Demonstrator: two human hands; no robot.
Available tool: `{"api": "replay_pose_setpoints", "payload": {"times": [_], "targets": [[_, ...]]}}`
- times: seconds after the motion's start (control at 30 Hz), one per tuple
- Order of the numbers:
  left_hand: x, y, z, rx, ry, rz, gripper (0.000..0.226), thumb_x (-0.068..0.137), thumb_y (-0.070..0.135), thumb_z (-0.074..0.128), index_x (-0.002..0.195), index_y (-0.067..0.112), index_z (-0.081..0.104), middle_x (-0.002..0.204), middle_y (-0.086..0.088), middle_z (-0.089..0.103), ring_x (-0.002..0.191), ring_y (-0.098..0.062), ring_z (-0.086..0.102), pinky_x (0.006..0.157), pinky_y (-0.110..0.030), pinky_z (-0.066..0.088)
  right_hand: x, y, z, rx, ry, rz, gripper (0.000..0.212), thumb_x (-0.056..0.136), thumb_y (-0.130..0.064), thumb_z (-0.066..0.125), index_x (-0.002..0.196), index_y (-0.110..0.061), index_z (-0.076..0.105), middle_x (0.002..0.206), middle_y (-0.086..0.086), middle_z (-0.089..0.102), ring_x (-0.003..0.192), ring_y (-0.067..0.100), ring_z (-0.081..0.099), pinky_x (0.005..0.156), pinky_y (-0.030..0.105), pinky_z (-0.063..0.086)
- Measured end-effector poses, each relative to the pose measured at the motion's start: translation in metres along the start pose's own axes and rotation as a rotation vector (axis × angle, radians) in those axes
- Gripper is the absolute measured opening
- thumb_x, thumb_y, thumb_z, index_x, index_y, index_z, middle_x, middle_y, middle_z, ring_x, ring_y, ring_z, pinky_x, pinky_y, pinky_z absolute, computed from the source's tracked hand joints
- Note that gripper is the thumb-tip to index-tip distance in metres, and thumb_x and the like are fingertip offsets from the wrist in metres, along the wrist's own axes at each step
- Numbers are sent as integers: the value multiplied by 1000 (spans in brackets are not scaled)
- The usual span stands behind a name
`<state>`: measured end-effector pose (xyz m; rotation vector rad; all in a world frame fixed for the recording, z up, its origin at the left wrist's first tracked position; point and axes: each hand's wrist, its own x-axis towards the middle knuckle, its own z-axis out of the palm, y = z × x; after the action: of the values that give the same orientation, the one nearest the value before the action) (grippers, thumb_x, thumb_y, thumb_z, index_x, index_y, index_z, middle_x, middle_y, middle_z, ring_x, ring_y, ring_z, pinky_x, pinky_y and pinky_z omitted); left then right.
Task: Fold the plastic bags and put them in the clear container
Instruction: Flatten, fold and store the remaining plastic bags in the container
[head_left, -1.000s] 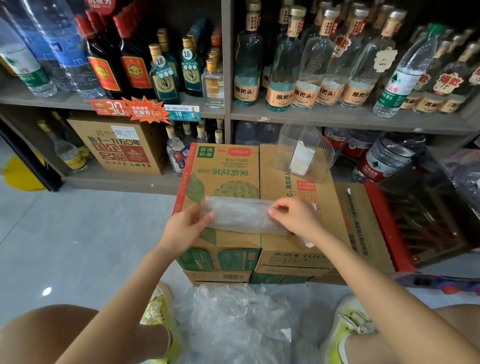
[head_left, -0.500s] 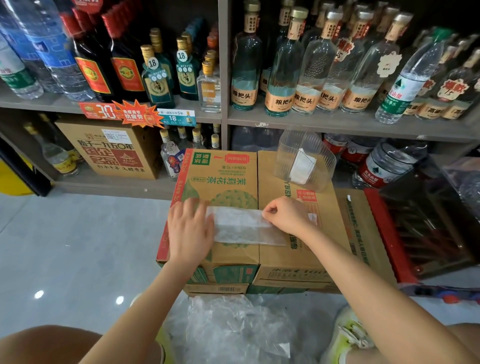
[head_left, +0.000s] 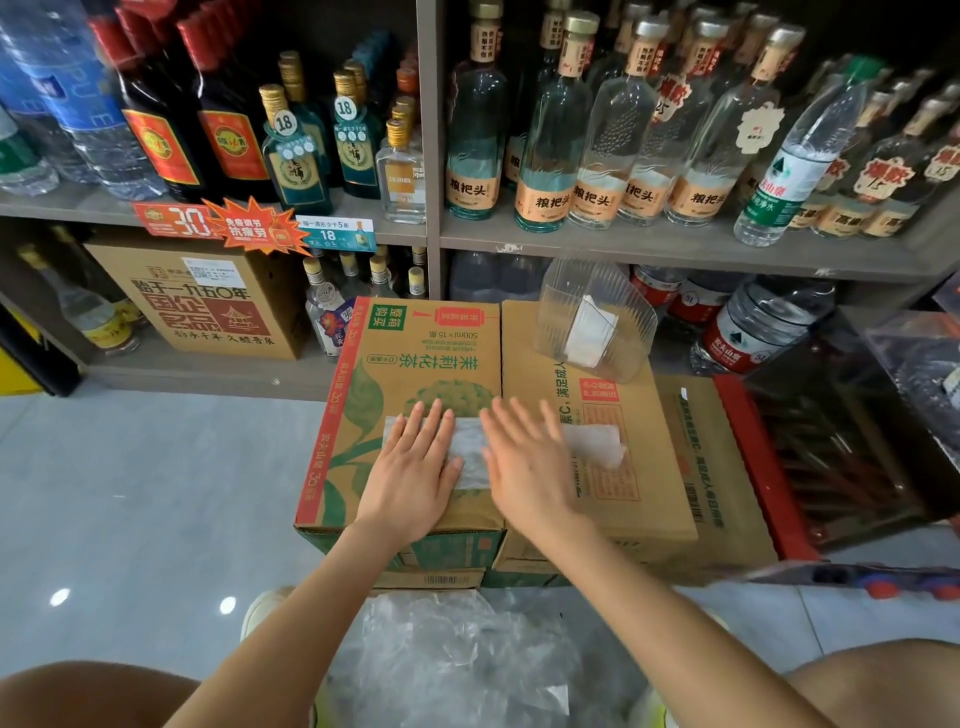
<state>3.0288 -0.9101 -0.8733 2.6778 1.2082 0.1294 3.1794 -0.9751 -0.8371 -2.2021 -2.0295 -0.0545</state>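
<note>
- Both hands lie flat with fingers straight and spread. The left hand (head_left: 413, 470) and right hand (head_left: 524, 467) press side by side on the plastic bag (head_left: 471, 457) and grip nothing.
- The bag, folded to a strip, lies under the palms on the cardboard boxes (head_left: 415, 358). Its long axis runs left to right, and one end shows to the right of the right hand.
- The clear container (head_left: 635, 322) sits beyond the right hand (something white is already inside), so that hand is nearer. Nothing stands between them.
- A loose heap of bags (head_left: 447, 670) lies on the floor behind the wrists, toward the person.
- The next fold, I judge, runs along that axis.
</note>
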Motion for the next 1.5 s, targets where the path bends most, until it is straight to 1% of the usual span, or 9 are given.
{"api": "replay_pose_setpoints", "payload": {"times": [0.13, 0.43, 0.57, 0.67, 0.87, 1.03, 1.13, 1.3, 1.5], "targets": [[2, -1, 0, 16, -32, -10, 93, 76, 62, -35, 148, 13, -4, 161, -6, 0, 148, -23, -9, 117, -32, -14, -3, -8, 16, 31, -239, -11, 75, 90, -49, -18, 152, -20, 13, 160, -1, 7, 148, 18, 0, 114, 44, -15], [2, 2, -1, 54, -44, -34, 94, 72, 71, -29, 150, 22, -11, 152, 3, -21, 140, -13, -25, 113, -32, -22, -58, 97, 10, -121, -324, 277, 68, 84, -61, -24, 146, -33, -19, 156, -9, -20, 143, 15, -21, 116, 50, -14], [2, 2, -1, 63, -52, -38, 93, 72, 73, -28, 149, 23, -14, 152, 3, -22, 139, -13, -27, 114, -32, -21, -58, 89, 1, -132, -53, 240, 69, 95, -59, -3, 150, -25, 20, 155, 5, 22, 145, 27, 18, 116, 57, -1], [3, 1, -1, 56, -61, -29, 94, 70, 74, -28, 148, 22, -15, 153, 2, -20, 139, -13, -26, 115, -32, -20, -53, 65, 1, -75, 106, -73, 58, 94, -55, 33, 131, -18, 56, 136, 5, 55, 128, 28, 50, 113, 57, 14], [5, 0, -7, -38, -71, -30, 113, 62, 84, -24, 154, 22, -2, 157, 0, -12, 140, -11, -22, 113, -28, -20, -40, 58, 17, -15, 285, -359, 12, 86, -19, 66, 92, -15, 76, 99, -2, 74, 97, 18, 68, 114, 49, 20], [-3, -7, -23, -567, 70, -96, 85, 72, 74, 36, 139, 24, 49, 155, 9, 16, 145, -7, 6, 113, -25, 6, -40, 59, 16, 120, 315, -272, 7, 78, -15, 76, 84, -18, 76, 91, -5, 75, 85, 11, 70, 108, 48, 28], [-17, -19, -29, -553, 155, -20, 64, 77, 72, 47, 110, 22, 71, 138, 8, 51, 131, -8, 40, 116, -39, 24, -42, 60, 13, 189, 295, -224, 7, 84, -19, 69, 81, -20, 75, 85, -9, 74, 77, 8, 69, 107, 46, 31], [-35, -26, -35, -365, 110, 19, 57, 75, 63, 50, 105, 20, 74, 112, 7, 68, 106, -11, 59, 96, -35, 45, -44, 58, 1, 335, 205, -75, 27, 91, -29, 50, 81, -21, 73, 66, -10, 68, 59, 8, 59, 102, 45, 40], [-19, -21, -45, -441, 141, -171, 24, 93, 32, 61, 105, 15, 73, 101, 7, 69, 90, -7, 56, 73, -18, 41, -22, 60, -13, 438, 17, 115, 21, 97, -28, 52, 106, -24, 71, 95, -8, 72, 67, -6, 38, 80, 23, 25]]}}
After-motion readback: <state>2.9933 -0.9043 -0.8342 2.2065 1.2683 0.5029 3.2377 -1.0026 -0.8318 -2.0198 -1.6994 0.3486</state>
